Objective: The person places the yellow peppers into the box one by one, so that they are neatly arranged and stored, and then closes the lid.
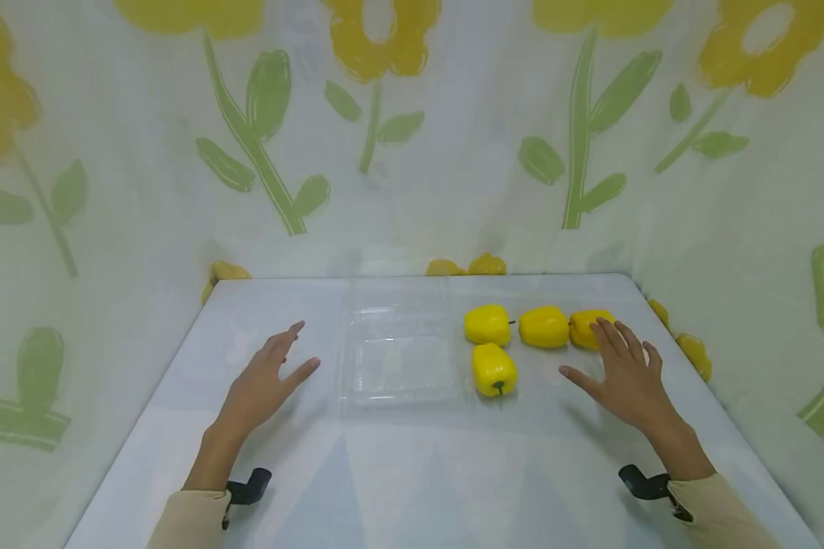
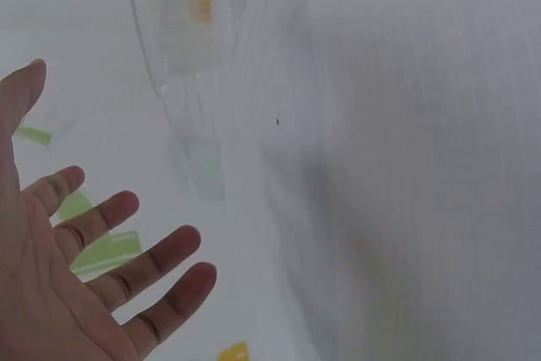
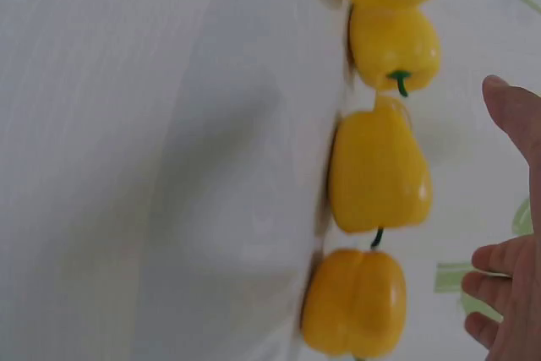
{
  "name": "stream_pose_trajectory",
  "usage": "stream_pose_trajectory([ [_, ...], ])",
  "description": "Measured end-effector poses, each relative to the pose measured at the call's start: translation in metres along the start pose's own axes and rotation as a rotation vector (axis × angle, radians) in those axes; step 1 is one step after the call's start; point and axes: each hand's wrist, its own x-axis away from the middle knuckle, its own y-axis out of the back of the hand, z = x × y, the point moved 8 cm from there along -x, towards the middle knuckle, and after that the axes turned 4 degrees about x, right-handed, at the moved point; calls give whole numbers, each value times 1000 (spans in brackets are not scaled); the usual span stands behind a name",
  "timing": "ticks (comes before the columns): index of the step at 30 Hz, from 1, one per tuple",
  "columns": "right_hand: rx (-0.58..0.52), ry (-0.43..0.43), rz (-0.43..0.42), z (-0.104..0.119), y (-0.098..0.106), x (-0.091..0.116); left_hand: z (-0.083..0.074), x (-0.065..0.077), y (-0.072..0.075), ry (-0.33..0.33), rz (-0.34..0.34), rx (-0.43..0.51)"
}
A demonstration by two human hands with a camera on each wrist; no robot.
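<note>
On the table [image 1: 412, 465], four yellow peppers [image 1: 545, 328] lie just right of a clear container [image 1: 405, 366], likely for easy reach. Fingers relaxed and empty, the right hand [image 1: 625, 381] hovers near the rightmost pepper [image 1: 581, 329], the left hand [image 1: 262, 385] left of the container.

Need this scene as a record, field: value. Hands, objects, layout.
left_hand: left hand, open, holding nothing, left of the tray
right_hand: right hand, open, holding nothing; fingers overlap the right pepper in the head view
container: clear plastic tray, all peppers outside it
pepper_count: 4, yellow
back_row: left pepper, middle pepper, right pepper
front: front pepper, below the left pepper in the head view, green stem toward wearer
surface: white table
background: flower-print backdrop
</note>
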Motion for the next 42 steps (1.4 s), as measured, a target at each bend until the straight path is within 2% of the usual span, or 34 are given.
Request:
stream_pose_trajectory([
  [3, -55, -11, 2, 11, -4, -3, -4, -2, -9, 14, 18, 75],
  [9, -130, -58, 26, 29, -15, -5, -11, -5, -25, -5, 15, 190],
  [18, -205, -93, 14, 43, -31, -4, -12, -5, -46, -2, 16, 308],
  [32, -258, -80, -4, 62, -49, 0, -14, -1, -61, -68, 20, 318],
  [39, -278, -78, -8, 73, -50, -1, -16, -2, -61, -113, 7, 320],
  [42, -290, -72, -10, 77, -50, -3, -16, -2, -61, -107, 9, 312],
])
